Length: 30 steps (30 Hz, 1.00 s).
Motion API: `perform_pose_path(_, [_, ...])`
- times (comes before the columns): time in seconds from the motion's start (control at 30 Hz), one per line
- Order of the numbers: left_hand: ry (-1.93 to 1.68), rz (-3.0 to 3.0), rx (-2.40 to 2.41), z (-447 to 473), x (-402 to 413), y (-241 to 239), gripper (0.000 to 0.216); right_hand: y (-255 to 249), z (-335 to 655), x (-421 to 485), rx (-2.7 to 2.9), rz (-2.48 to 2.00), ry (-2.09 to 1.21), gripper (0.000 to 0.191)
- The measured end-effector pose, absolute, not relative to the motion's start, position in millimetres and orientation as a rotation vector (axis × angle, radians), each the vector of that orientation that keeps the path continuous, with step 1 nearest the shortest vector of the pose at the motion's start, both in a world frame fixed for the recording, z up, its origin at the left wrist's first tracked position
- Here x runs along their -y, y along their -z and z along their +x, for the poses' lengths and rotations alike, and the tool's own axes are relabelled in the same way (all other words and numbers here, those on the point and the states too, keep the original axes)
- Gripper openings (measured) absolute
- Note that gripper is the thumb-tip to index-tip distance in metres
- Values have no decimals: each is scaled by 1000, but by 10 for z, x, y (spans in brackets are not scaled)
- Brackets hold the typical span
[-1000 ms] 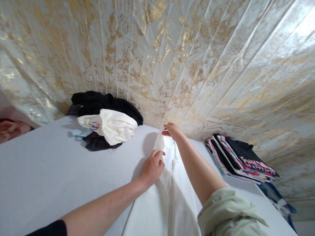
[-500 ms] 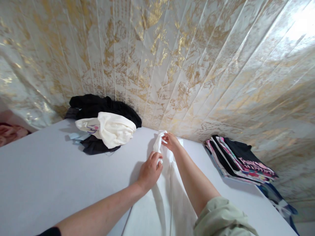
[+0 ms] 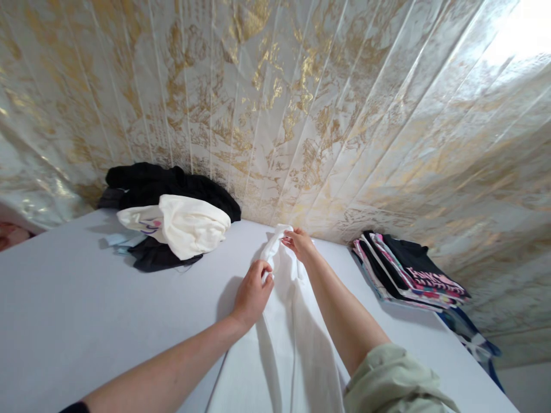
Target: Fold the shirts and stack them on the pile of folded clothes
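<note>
The left hand (image 3: 251, 291) and right hand (image 3: 302, 245) pinch the white garment (image 3: 282, 344) between closed fingertips at 2 spots, apparently to steady its far end; the rest lies along the table (image 3: 124, 315)

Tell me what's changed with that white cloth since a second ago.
The far edge of the white cloth, a thin raised flap before, is now bunched into a narrow band. The right hand has shifted slightly right and lower; the left hand has hardly moved. Neither has visibly let go. The loose pile and folded stack stayed put.
</note>
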<state>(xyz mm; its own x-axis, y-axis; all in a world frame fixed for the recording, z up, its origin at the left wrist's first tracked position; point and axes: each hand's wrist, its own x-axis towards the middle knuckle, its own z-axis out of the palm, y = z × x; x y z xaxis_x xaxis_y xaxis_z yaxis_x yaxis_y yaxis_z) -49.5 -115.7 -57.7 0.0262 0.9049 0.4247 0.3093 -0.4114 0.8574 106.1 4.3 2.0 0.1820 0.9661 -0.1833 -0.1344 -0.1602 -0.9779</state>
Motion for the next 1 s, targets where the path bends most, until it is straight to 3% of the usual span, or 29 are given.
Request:
perform_pose_path(0.23, [-1289, 1592, -1383, -485, 1105, 620, 40, 126, 1132, 187, 845, -1405, -1206, 20])
perform_pose_path(0.37, [-1222, 1539, -1384, -486, 1105, 563, 36, 162, 1111, 354, 931, -1511, -1202, 11])
perform_pose_path(0.57, [-1279, 1524, -1322, -482, 1138, 522, 29, 138, 1070, 327, 1125, -1802, -1110, 15])
perform_pose_path(0.73, [-1321, 1578, -1271, -462, 1151, 571, 30, 53, 1011, 73, 1261, -1999, -882, 10])
perform_pose_path(1.0, [-1287, 1624, -1265, -471, 1156, 591, 37, -26, 851, -164, 1410, -2201, -840, 16])
